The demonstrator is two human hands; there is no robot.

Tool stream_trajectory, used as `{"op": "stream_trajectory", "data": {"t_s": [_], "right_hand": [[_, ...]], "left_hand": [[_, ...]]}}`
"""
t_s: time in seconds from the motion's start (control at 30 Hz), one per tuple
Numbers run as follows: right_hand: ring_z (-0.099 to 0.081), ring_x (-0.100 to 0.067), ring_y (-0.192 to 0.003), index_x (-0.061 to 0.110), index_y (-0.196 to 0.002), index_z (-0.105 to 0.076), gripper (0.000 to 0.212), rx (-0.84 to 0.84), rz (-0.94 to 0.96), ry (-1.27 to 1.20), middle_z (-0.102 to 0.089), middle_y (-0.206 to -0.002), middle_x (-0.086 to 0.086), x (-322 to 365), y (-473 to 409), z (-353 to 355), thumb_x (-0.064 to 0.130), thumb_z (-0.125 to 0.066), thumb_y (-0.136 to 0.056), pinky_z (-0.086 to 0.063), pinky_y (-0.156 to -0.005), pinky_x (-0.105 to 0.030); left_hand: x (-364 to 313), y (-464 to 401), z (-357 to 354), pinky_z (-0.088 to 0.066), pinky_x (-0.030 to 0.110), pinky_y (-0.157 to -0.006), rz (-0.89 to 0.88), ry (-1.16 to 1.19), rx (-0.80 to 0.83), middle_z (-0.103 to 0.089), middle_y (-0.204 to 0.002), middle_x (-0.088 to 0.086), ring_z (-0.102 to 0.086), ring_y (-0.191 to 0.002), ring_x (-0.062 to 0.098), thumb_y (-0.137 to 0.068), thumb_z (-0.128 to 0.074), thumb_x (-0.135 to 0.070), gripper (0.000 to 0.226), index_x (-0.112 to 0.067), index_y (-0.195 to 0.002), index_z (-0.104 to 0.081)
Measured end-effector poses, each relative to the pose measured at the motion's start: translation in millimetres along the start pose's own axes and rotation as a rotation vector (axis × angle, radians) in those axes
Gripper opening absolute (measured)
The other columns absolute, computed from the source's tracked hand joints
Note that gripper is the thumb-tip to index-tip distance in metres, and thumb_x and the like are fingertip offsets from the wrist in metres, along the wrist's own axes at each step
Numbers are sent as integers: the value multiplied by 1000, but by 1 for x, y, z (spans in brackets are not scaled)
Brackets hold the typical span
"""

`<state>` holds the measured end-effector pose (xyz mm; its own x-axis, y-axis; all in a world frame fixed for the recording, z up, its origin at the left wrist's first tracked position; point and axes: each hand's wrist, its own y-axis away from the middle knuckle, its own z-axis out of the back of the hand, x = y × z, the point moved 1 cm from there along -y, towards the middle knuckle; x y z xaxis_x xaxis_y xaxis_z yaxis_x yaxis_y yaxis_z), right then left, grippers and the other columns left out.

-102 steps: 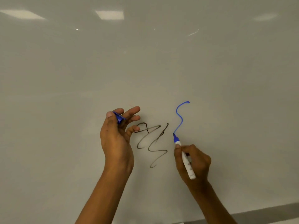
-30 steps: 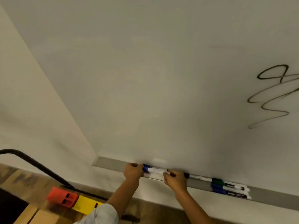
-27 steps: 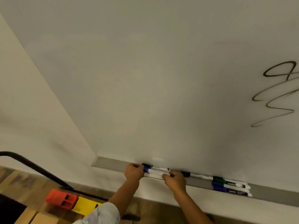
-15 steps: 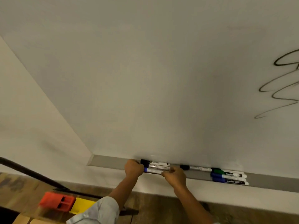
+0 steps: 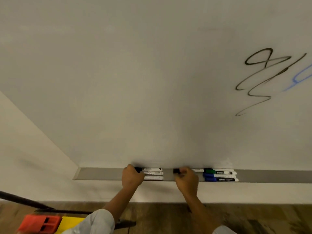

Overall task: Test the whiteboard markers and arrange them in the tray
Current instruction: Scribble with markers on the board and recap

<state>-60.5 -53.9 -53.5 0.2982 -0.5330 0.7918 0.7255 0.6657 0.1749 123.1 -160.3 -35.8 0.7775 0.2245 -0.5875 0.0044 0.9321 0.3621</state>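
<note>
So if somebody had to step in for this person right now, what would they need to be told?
Left hand: curled over the cap ends of three markers lying side by side at the left of the tray.
Right hand: gripping a black-capped marker in the middle of the tray.
Further right lie a green marker and two blue markers, lined up together.
Done: black scribble and blue scribble are on the whiteboard, so two colours are tested.
Left: no green mark is in view; test green, then line up the rest.
</note>
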Motion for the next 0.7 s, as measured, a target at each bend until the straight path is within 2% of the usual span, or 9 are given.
{"op": "stream_trajectory", "data": {"t_s": [0.1,0.2,0.27,0.33,0.4,0.5,0.57,0.63,0.7], "right_hand": [[-69,-24,-88,13,-102,-71,23,-72,247,284,-73,-95,-4,-20,-18,24,12,-75,-80,-57,-74,-34],[-70,-24,-83,16,-102,-72,26,23,471,551,-72,-100,-5,-42,-32,32,11,-78,-77,-60,-65,-33],[-68,-22,-77,20,-100,-70,30,131,524,726,-66,-104,-4,-48,-37,29,13,-81,-74,-59,-55,-31],[-66,-23,-68,18,-92,-70,32,184,537,881,-63,-97,-8,-48,-40,23,13,-86,-66,-56,-46,-33],[-64,-26,-64,13,-84,-71,23,185,552,988,-62,-94,-11,-42,-41,20,10,-85,-67,-56,-46,-37],[-65,-27,-76,11,-87,-73,21,160,653,1045,-64,-100,-13,-36,-40,22,14,-83,-69,-57,-55,-40],[-65,-27,-88,13,-89,-72,34,137,725,1016,-66,-102,-10,-34,-39,26,20,-88,-60,-57,-63,-41],[-67,-22,-88,18,-89,-71,47,131,788,882,-69,-98,-5,-24,-32,36,23,-93,-47,-58,-68,-38],[-69,-15,-83,21,-92,-70,50,100,850,709,-71,-93,2,-14,-24,50,25,-94,-47,-58,-74,-30]], "left_hand": [[-17,19,-15,-47,29,-76,-118,-36,-20,-60,-109,15,-56,-90,24,-80,-69,-20,32,-2,-105,-60],[-37,34,-33,-44,26,-85,-184,-22,28,-56,-119,12,-55,-107,26,-83,-71,-20,39,-4,-115,-57],[-47,40,-43,-41,21,-80,-186,2,71,-59,-118,11,-56,-105,23,-84,-70,-20,37,-4,-115,-58],[-55,46,-50,-42,20,-75,-186,5,95,-62,-114,11,-56,-96,18,-84,-68,-19,33,-5,-113,-59],[-61,51,-57,-47,22,-77,-185,-2,113,-63,-113,11,-59,-97,19,-86,-67,-19,32,-6,-114,-58],[-72,57,-63,-47,22,-82,-203,-34,127,-63,-114,11,-61,-103,22,-89,-62,-19,31,-6,-116,-55],[-81,61,-63,-50,25,-85,-222,-33,118,-63,-114,11,-62,-101,22,-91,-60,-20,30,-6,-117,-55],[-93,67,-58,-49,24,-81,-278,-14,68,-65,-111,12,-62,-95,22,-94,-58,-24,28,-5,-115,-56],[-111,80,-51,-44,21,-75,-379,53,-14,-65,-103,11,-62,-90,21,-97,-54,-25,24,-5,-109,-58]]}}
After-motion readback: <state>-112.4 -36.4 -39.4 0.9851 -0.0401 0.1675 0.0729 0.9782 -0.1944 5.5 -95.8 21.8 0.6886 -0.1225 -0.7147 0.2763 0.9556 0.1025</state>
